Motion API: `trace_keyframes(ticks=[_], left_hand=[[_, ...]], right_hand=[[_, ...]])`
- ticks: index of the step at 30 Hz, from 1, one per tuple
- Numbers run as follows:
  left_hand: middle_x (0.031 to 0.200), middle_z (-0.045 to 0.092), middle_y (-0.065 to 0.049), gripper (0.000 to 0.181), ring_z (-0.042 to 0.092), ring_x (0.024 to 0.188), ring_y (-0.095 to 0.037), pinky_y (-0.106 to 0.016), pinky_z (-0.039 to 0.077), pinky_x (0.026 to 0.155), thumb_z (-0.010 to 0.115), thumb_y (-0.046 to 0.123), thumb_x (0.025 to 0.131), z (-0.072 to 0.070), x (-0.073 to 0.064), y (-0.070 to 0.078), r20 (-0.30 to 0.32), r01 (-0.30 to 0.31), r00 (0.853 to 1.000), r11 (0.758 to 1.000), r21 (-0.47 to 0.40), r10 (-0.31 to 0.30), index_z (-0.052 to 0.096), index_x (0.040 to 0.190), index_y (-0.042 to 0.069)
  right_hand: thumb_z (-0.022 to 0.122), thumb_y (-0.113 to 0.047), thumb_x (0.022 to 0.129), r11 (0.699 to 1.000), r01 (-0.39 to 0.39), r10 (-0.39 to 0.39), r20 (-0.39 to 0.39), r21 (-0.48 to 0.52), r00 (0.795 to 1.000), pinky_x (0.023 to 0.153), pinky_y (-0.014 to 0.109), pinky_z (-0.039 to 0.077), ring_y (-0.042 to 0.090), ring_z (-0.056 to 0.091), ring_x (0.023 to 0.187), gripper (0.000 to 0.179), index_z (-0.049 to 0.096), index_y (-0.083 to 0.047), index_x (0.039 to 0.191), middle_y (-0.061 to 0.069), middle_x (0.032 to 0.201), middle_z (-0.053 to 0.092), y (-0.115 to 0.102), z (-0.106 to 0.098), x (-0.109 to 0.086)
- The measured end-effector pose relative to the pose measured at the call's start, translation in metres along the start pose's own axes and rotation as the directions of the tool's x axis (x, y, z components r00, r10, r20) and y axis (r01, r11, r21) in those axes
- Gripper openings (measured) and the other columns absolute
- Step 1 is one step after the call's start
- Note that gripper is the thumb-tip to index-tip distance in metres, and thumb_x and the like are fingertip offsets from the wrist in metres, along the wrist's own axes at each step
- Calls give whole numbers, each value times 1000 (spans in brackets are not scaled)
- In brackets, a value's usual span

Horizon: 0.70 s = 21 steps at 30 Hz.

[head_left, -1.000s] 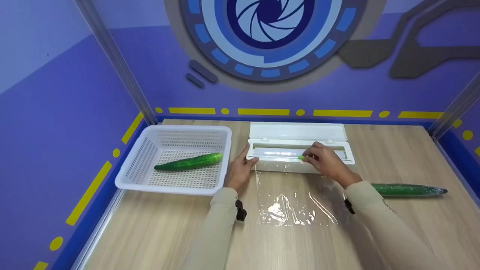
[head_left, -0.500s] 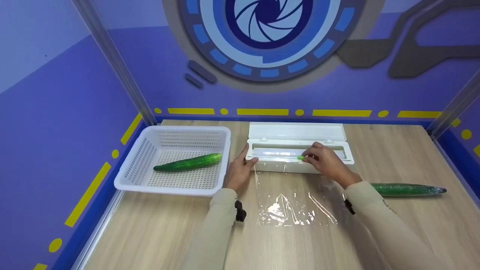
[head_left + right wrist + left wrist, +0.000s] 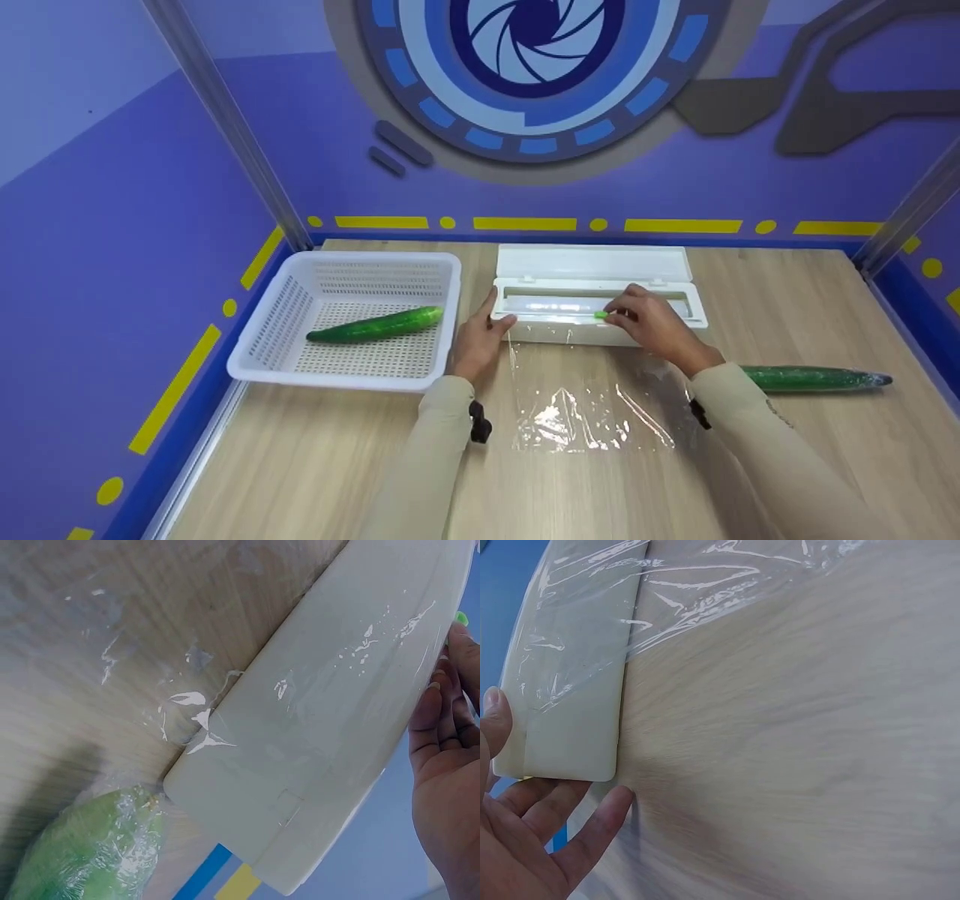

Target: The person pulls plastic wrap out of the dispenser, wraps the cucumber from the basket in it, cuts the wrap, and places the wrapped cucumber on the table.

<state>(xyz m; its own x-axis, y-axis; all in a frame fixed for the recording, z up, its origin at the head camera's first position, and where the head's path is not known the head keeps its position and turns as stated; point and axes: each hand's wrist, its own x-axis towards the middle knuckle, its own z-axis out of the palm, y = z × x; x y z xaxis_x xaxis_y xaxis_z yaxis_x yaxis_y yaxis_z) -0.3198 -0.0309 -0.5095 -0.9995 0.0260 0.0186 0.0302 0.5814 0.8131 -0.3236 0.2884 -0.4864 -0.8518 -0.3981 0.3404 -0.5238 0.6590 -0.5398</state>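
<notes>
Step in hand: judging by the pose, cutting cling film at the white dispenser box (image 3: 697, 309), which sits on the wooden counter (image 3: 570, 502). The film sheet (image 3: 555, 420) hangs over the box's front and spreads on the counter before it, apparently not yet cut free.
Left hand: this hand (image 3: 478, 345) grips the box's left end, thumb at the front corner, fingers against the end wall.
Right hand: this hand (image 3: 649, 322) pinches the small green slider (image 3: 601, 315) on the box's front edge, right of its middle.
Next move: likely calls for sliding the cutter along the edge while the left hand keeps the box from shifting and the film stays taut.
Box direction: long axis left to right; its lid (image 3: 592, 262) lies folded back on the far side.
Wrapped cucumber: film-covered, to the box's right and nearer the person; this cucumber (image 3: 825, 379) lies left to right, dark tip pointing right, other end hidden by the right arm.
Other cucumber: in the white basket (image 3: 337, 381) left of the box; this one (image 3: 379, 327) slants, pale end toward the box and slightly farther away, dark end left.
</notes>
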Motion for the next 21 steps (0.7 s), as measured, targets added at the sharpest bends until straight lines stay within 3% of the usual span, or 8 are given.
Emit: trace_keyframes(ticks=[7,16,21], left_hand=[[146,60,-21,71,58,135,-38,-51,43,114,65,46,105,-1,0,-1,7,-5,1000,1000,21,4,35,167,28],[133,70,-19,72,62,130,-36,-51,45,111,64,49,104,-2,1,0,4,7,1000,998,60,-8,35,167,32],[141,64,-22,72,58,135,-40,-52,43,113,64,49,104,-2,0,0,-2,-23,1000,996,90,24,36,167,28]], right_hand=[[76,-1,97,1000,-4,4,-1,-4,1000,71,33,55,19,63,83,7,79,0,104,5,93,63,-1,-1,-1],[76,-1,98,1000,-29,29,8,-9,1000,72,35,56,19,64,84,8,79,-1,105,5,95,63,1,-7,-6],[75,-3,98,998,-52,52,1,20,999,70,30,53,19,63,84,8,78,-1,105,4,95,63,1,-11,-12]])
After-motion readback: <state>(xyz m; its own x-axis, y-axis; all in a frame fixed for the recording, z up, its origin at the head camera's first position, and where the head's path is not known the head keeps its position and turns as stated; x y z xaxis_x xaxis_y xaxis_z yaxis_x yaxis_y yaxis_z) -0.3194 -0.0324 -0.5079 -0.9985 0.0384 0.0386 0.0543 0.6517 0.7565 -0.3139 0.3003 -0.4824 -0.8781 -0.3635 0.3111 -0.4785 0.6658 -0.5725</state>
